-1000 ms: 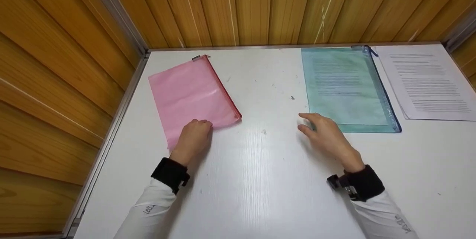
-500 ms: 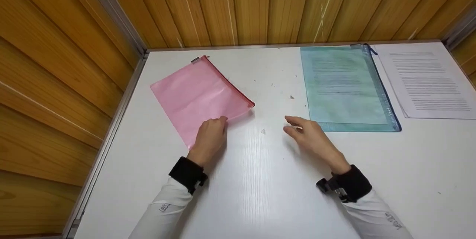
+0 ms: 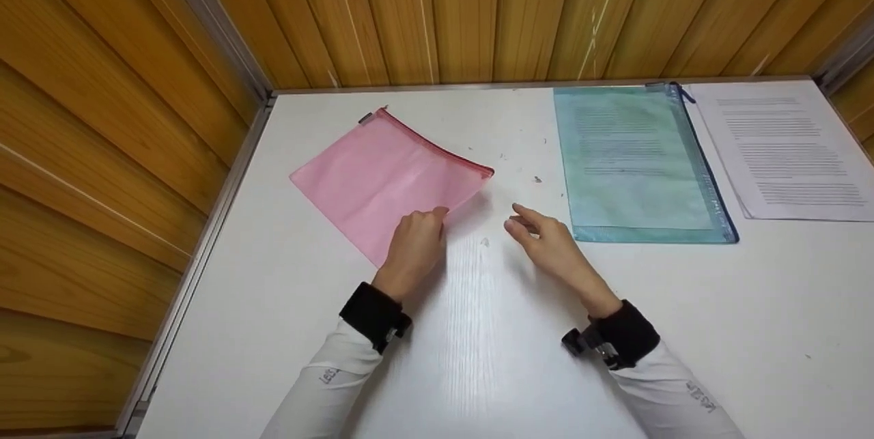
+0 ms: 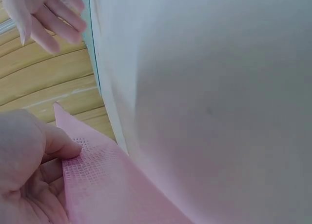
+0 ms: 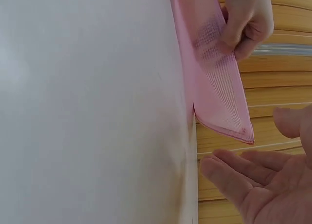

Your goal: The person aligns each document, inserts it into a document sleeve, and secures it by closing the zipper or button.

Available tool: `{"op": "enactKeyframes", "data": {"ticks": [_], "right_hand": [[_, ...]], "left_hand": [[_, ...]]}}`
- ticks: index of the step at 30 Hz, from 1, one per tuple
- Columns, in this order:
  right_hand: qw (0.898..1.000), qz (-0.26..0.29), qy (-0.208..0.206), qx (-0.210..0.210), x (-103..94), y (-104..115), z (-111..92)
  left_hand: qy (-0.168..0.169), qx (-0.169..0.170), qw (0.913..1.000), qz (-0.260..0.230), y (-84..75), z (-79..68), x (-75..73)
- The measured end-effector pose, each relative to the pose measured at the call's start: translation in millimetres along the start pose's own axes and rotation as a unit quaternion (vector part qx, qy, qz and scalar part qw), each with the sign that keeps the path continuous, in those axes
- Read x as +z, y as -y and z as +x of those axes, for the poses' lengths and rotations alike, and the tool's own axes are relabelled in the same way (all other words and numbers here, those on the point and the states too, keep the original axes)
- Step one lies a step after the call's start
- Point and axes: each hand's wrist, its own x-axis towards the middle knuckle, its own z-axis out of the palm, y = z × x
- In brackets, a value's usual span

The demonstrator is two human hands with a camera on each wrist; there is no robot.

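Observation:
A pink mesh zipper pouch (image 3: 382, 186) with a red zipper edge lies slanted on the table, its near right side lifted. My left hand (image 3: 414, 244) pinches that near edge between thumb and curled fingers, as the left wrist view shows with the pouch's mesh (image 4: 92, 170) under the thumb. To the right, my right hand (image 3: 550, 241) hovers over the table, holding nothing, its fingers loosely extended. In the right wrist view the right hand (image 5: 263, 175) is just apart from the pouch's zipper corner (image 5: 246, 136).
A teal zipper pouch (image 3: 628, 214) with a printed sheet inside lies at the back right. Beside it is a stack of printed paper (image 3: 792, 152). Wood-pattern panels (image 3: 464, 16) wall in the white table (image 3: 464, 357) at the back and left. Small scraps dot the tabletop.
My left hand has moved right, dragging and turning the pink pouch so its zipper corner swings right and up. My right hand has shifted left toward it, off the teal pouch's edge.

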Motion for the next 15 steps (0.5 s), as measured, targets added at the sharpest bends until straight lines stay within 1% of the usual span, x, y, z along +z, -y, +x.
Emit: {"op": "enactKeyframes", "data": {"ticks": [2,4,7,10,12,15], "right_hand": [[1.000,0.023,0.001,0.015,3.6,2.7,3.2],[0.998,0.059,0.007,0.033,6.0,5.4,7.4],[0.989,0.129,0.022,0.068,7.9,7.9,14.6],[0.975,0.191,0.038,0.111,8.1,8.6,22.0],[0.960,0.236,0.045,0.144,7.8,8.9,26.6],[0.937,0.292,0.044,0.186,7.4,8.0,32.2]], "left_hand": [[-0.002,-0.001,1.0000,-0.002,-6.1,1.7,2.0],[-0.007,-0.003,1.0000,0.000,-12.0,3.3,4.3],[-0.008,-0.001,0.9999,0.010,-20.0,4.7,7.9],[-0.007,0.009,0.9998,0.015,-26.3,5.8,11.9],[-0.003,0.017,0.9997,0.016,-29.8,6.3,14.2],[0.002,0.024,0.9996,0.016,-34.4,7.0,17.5]]}}
